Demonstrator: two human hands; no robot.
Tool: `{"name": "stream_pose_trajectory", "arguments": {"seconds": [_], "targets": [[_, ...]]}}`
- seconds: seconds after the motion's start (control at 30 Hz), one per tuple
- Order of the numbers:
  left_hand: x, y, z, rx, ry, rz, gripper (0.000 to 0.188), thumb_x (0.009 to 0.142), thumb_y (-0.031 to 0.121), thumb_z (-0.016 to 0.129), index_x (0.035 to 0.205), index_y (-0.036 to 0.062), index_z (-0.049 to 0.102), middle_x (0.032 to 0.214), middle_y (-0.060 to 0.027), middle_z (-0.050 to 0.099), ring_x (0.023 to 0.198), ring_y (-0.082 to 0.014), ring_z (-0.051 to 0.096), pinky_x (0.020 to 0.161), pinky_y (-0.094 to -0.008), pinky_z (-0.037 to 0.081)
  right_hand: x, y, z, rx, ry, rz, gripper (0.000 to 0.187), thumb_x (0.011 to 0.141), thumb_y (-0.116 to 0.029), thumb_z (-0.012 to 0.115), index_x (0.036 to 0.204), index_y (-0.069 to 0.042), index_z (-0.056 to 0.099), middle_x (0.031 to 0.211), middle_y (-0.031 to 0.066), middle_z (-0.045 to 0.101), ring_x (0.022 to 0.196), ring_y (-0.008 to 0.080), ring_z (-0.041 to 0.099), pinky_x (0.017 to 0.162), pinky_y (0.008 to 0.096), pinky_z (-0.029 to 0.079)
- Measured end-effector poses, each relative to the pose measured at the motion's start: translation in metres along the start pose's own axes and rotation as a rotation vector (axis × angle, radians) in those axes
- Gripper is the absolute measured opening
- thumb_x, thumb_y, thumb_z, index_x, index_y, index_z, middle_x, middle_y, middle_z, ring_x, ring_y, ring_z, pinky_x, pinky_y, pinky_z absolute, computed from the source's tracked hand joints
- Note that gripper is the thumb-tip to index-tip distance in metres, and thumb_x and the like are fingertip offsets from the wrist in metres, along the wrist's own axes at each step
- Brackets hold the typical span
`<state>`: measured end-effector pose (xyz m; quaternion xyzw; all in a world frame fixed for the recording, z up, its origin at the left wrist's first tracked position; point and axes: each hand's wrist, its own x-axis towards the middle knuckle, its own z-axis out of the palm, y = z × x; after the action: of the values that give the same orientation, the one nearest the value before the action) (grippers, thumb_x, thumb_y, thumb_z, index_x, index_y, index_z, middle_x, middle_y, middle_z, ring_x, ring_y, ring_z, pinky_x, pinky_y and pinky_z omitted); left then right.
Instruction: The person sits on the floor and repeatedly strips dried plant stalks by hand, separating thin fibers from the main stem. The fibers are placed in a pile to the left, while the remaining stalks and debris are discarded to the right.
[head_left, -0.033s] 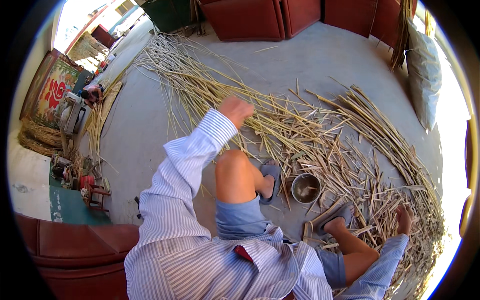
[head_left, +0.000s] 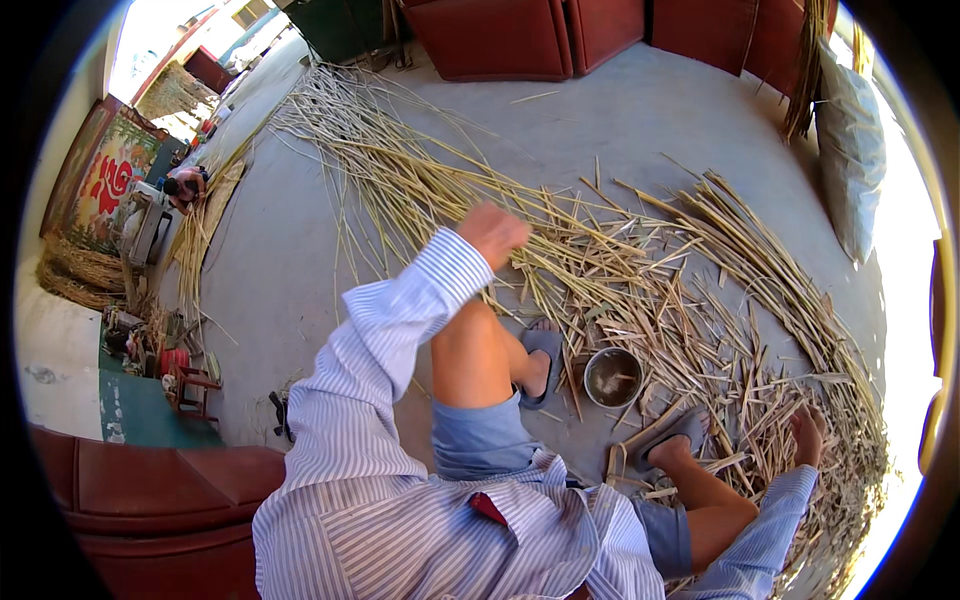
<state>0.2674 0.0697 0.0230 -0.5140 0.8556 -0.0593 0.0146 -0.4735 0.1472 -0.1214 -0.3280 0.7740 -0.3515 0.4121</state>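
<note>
Maybe 1 sandal [head_left: 547,347], shifted, could tip the bowl [head_left: 590,390]; left hand [head_left: 495,235] curls, right hand [head_left: 808,437] bends, grips I can't tell.

The person wears a long-sleeved, striped shirt [head_left: 400,540], blue shorts [head_left: 480,440] and grey open-toed sandals [head_left: 548,345].

White daylight glares just right of the bare right hand [head_left: 808,437]; softer light covers the smooth grey floor [head_left: 570,130] beyond the slightly blurred bare left hand [head_left: 495,234], fisheye distortion bending the dark-rimmed edges.
</note>
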Motion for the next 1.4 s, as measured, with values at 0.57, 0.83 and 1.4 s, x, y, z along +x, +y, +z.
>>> {"name": "stream_pose_trajectory", "arguments": {"seconds": [0.57,0.83,1.4], "targets": [[0.083,0.177,0.032,-0.328,-0.262,0.408,0.024,0.071,0.018,0.073,0.086,0.0062,0.059,0.080,-0.0060,0.059,0.075,-0.0230,0.057,0.070,-0.0356,0.043,0.084,0.027,0.347,-1.157,-0.393,-0.800,0.069,0.076,-0.034,0.075,0.137,-0.014,0.049,0.140,0.0196,0.047,0.131,0.0356,0.042,0.105,0.0495,0.035],[0.111,0.172,0.060,-0.277,-0.457,0.370,0.042,0.064,0.019,0.078,0.100,0.0015,0.063,0.091,-0.0078,0.064,0.083,-0.0224,0.061,0.072,-0.0365,0.045,0.108,0.024,0.429,-1.214,-0.637,-0.845,0.111,0.057,-0.061,0.082,0.148,-0.018,0.037,0.157,0.0208,0.024,0.145,0.0401,0.020,0.114,0.0579,0.019],[0.135,0.171,0.059,-0.409,-0.520,0.317,0.047,0.066,0.019,0.080,0.105,-0.0005,0.062,0.098,-0.0123,0.066,0.088,-0.0270,0.062,0.075,-0.0404,0.044,0.170,0.189,0.177,-1.506,-0.125,-0.652,0.038,0.091,-0.014,0.051,0.128,-0.013,0.055,0.144,0.0119,0.047,0.131,0.0355,0.043,0.105,0.0536,0.036]]}}
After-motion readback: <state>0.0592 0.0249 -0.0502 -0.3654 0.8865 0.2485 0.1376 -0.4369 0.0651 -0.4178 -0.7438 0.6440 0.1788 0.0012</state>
